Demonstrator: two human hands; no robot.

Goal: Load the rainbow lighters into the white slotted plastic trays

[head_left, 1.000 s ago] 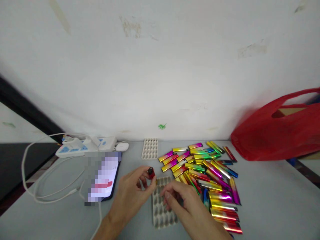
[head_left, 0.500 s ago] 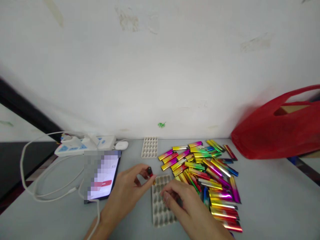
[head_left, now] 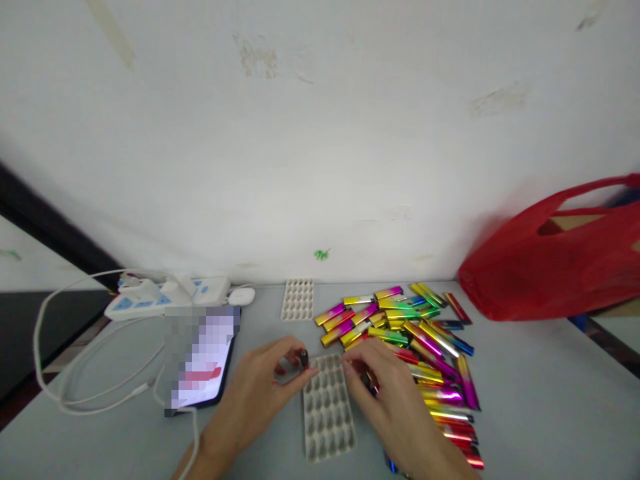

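Note:
In my left hand [head_left: 267, 383], a slim stick with a black end [head_left: 304, 358] is pinched between thumb and fingers; a bit of red shows below the black. It is held at the upper left corner of a pale grey tray [head_left: 330, 423] with rows of oval wells. My right hand [head_left: 387, 393] is curled at the tray's upper right edge, fingertips together. Something dark [head_left: 369, 383] shows under its fingers, too hidden to name. Beside and behind this hand lies a loose pile of shiny gold, red, purple and green sticks [head_left: 395, 335] with dark ends.
A second small tray [head_left: 297, 299] lies at the wall. On the left are a phone [head_left: 207, 367], a white power strip [head_left: 167, 298], a white charging case [head_left: 242, 297] and a looping white cable [head_left: 120, 401]. A red bag [head_left: 545, 267] stands at the right.
My right hand has drawn off the tray towards its upper right edge, uncovering more wells. The left hand keeps its stick, now slightly lower and nearer the tray. The view has shifted slightly.

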